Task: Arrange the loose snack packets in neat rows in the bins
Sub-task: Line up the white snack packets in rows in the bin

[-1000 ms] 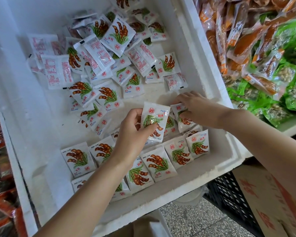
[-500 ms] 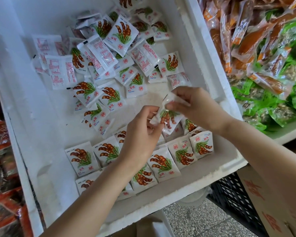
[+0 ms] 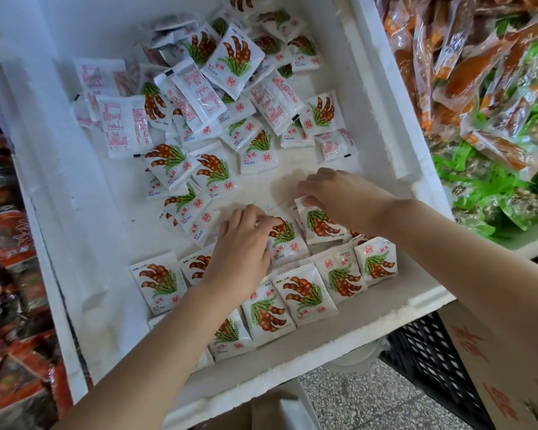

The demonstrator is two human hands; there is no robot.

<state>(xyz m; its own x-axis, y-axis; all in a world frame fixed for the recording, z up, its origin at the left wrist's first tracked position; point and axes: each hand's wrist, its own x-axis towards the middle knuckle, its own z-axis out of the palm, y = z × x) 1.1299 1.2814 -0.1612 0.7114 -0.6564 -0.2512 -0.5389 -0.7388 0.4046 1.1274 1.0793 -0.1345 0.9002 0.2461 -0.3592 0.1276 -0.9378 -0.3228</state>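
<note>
— White foam bin (image 3: 292, 361), its front wall nearest the camera. What lies just behind that wall?
— A front row (image 3: 305, 294) of snack packets, face up with edges overlapping, running from the left towards the right wall.
— And the hands?
— Both are just beyond that row. The right hand (image 3: 339, 193) pinches the top edge of the held packet (image 3: 322, 225), whose lower edge lies against the packets nearer the camera. The left hand (image 3: 243, 246) has its fingers bent over the neighbouring packet (image 3: 288, 243) and touches it. The thumb is hidden, so I cannot tell whether it grips or only presses.
— Do those two packets touch?
— Yes, side by side, the held one on the right.
— Farther in?
— A bare patch of bin floor, then the loose pile (image 3: 233, 57). Its packets lie at every angle, some face down with red print up, heaped towards the far wall.
— Outside the bin?
— To the right, orange and green packs (image 3: 479, 72) fill the next bin. To the left lie red packs (image 3: 7, 231).
</note>
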